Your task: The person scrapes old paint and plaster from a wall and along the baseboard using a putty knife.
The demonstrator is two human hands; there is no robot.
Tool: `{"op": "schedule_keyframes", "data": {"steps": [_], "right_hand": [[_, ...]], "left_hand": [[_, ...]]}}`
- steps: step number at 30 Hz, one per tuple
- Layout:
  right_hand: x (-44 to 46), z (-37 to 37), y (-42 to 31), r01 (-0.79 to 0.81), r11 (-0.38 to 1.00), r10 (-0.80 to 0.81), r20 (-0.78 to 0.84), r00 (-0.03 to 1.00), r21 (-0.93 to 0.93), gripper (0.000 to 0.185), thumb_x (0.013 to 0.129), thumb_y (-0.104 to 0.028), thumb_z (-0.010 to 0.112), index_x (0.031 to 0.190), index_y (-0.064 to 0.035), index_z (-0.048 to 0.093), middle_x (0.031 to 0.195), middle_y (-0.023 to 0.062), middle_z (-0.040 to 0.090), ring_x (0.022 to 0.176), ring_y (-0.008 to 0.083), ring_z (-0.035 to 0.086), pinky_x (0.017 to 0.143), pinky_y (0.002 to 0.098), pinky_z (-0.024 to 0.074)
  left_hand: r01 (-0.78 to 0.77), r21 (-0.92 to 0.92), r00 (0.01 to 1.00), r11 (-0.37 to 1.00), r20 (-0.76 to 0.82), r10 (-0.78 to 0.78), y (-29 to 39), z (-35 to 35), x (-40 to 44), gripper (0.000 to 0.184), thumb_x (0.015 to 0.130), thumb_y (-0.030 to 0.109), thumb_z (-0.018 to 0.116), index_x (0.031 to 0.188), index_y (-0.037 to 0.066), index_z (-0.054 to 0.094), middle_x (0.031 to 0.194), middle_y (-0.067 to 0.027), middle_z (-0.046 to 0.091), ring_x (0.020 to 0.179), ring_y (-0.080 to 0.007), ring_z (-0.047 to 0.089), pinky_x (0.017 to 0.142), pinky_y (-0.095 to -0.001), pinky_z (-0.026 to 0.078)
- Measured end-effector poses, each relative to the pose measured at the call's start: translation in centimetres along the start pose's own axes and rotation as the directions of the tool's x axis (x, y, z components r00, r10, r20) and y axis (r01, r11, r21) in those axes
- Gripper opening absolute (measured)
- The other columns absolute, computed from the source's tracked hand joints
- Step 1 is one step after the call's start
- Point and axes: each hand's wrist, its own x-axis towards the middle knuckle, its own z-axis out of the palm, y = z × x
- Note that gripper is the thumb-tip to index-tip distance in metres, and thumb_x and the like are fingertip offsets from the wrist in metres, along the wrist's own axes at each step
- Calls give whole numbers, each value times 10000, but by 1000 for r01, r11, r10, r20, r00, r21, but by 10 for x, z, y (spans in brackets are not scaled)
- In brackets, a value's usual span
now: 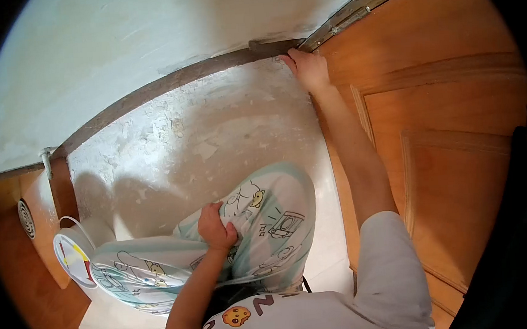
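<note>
My right hand (311, 71) reaches to the far corner, where the dark baseboard (209, 67) meets the door frame (351, 17). Its fingers are bent close together against the top edge of the peeling lower wall patch (212, 116); whatever they may hold is too small or hidden to make out. Over my bent knee, my left hand (216, 227) is closed on the patterned trouser leg (279, 218), its fingers curled and partly hidden.
A wooden panelled door (447, 105) with a metal hinge (351, 20) stands close on the right. At left are a white bucket (76, 251) with coloured markings, a short pipe (47, 162) and a wooden panel with a round vent (26, 219). Pale floor (333, 275) lies beneath me.
</note>
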Motion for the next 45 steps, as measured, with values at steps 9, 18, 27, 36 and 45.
{"op": "schedule_keyframes", "data": {"steps": [9,18,27,36,45], "right_hand": [[0,4,11,-5,999,4,50,999,33,384,877,-434,444,731,-91,534,607,95,591,584,293,599,492,402,461],[-2,-1,12,-10,999,5,145,989,31,388,886,-437,424,776,-86,548,648,101,610,610,297,609,514,412,466],[7,-4,22,16,998,-24,118,993,65,362,884,-418,444,786,-91,562,624,99,601,582,275,596,506,402,457],[10,-9,20,64,997,-68,92,993,43,314,845,-369,534,708,-86,533,592,91,580,544,272,577,479,372,452],[35,3,-5,165,958,-172,12,985,235,325,855,-406,495,777,-99,566,669,101,596,659,276,597,576,399,468]], "left_hand": [[10,-1,1000,1000,19,-10,0,-1,-1,488,743,398,424,999,-1,538,879,-187,524,799,-375,517,677,-421,408],[46,24,998,999,44,-47,0,1,-2,516,749,430,403,992,-7,533,886,-193,524,798,-381,518,680,-430,407],[109,42,991,993,71,-112,2,2,-3,519,758,438,390,977,-9,538,885,-192,532,795,-383,524,688,-421,413],[103,25,993,994,49,-104,5,3,-3,531,759,457,388,966,-8,539,867,-187,527,792,-373,527,686,-419,415],[56,54,998,997,16,-57,2,-2,3,509,752,433,390,980,4,542,859,-178,521,773,-367,521,662,-418,409]]}}
